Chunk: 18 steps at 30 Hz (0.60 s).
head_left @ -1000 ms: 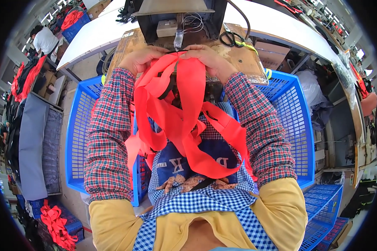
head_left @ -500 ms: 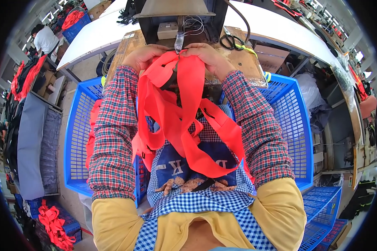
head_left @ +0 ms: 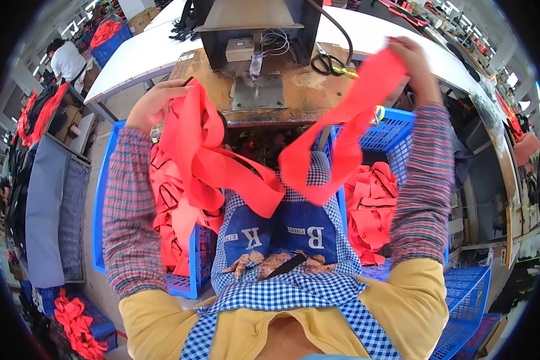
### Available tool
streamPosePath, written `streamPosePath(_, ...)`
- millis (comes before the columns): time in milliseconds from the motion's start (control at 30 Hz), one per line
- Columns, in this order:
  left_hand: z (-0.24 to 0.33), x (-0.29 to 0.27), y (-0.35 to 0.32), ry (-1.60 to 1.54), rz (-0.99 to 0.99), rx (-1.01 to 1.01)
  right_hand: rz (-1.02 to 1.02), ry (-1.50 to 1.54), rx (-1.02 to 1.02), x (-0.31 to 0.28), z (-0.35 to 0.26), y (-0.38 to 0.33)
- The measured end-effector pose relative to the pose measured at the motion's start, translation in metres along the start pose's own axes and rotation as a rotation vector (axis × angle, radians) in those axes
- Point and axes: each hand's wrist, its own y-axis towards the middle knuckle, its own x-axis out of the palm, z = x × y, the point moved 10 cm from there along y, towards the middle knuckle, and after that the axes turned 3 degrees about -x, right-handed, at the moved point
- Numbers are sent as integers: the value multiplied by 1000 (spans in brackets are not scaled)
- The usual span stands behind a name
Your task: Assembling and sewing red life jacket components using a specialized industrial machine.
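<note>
My left hand (head_left: 155, 107), raised at the left of the worktable, is closed on a bunched red webbing strap (head_left: 189, 138) that hangs in loops toward my lap. Up at the right, my right hand (head_left: 417, 63) grips another length of red strap (head_left: 333, 150), which drops in a long loop. Whether both lengths are one strap I cannot tell. Between the hands, a dark machine (head_left: 252, 18) points a clear-sleeved metal tip (head_left: 255, 65) down at a metal plate (head_left: 258, 93). The right hand is smeared by motion.
Blue plastic crates stand left (head_left: 193, 264) and right (head_left: 405, 123) of my knees, with red straps heaped inside. Black-handled scissors (head_left: 325, 62) lie on the wooden tabletop (head_left: 306, 84). White tables (head_left: 135, 63) extend behind. A person (head_left: 68, 62) works at the far left.
Both hands have left the machine tip and spread apart, the right far out to the right. The red straps have parted, uncovering the metal plate and the straps in both crates.
</note>
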Motion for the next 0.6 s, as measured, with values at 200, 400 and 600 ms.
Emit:
streamPosePath(200, 82, 129, -84, 534, 20, 333, 77, -339, -335, -23, -138, -68)
streamPosePath(400, 131, 256, -111, 689, 37, 819, -369, 143, -285, 109, -238, -168)
streamPosePath(600, 104, 265, -99, 606, -99, 651, -604, 585, -132, 132, -198, -190)
